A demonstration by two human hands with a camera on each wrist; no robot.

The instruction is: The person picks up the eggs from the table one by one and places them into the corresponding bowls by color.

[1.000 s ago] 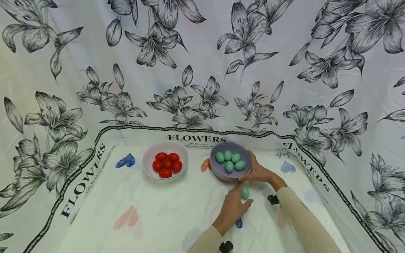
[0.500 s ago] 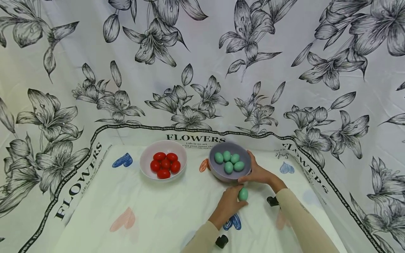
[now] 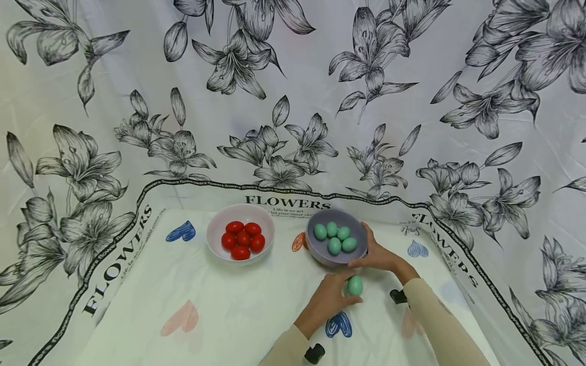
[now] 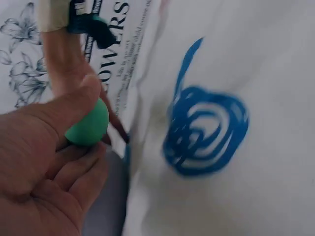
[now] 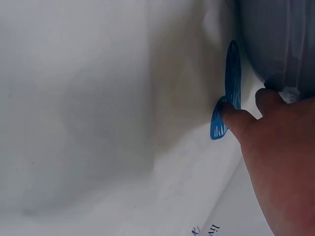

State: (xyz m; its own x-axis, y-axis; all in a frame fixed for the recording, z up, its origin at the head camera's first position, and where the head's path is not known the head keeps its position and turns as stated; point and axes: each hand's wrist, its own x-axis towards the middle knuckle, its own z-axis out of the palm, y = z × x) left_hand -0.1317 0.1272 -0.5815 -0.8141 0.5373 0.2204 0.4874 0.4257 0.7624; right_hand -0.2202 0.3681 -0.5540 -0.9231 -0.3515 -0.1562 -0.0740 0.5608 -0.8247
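My left hand pinches a green egg between thumb and fingers, just in front of the purple-grey bowl. In the left wrist view the egg sits under the thumb, its lower side partly covered by the fingers. My right hand holds that bowl at its right side, thumb towards the front and fingers along the far side. The right wrist view has the right hand close against the bowl's wall. Several green eggs lie inside the bowl.
To the left stands a pale pink bowl with several red egg-shaped pieces in it. A white cloth printed with hearts covers the table. Behind hangs a flowered curtain.
The left thumb and fingers have closed on the green egg, which now sits slightly nearer the front, apart from the bowl. The right hand stays at the bowl.
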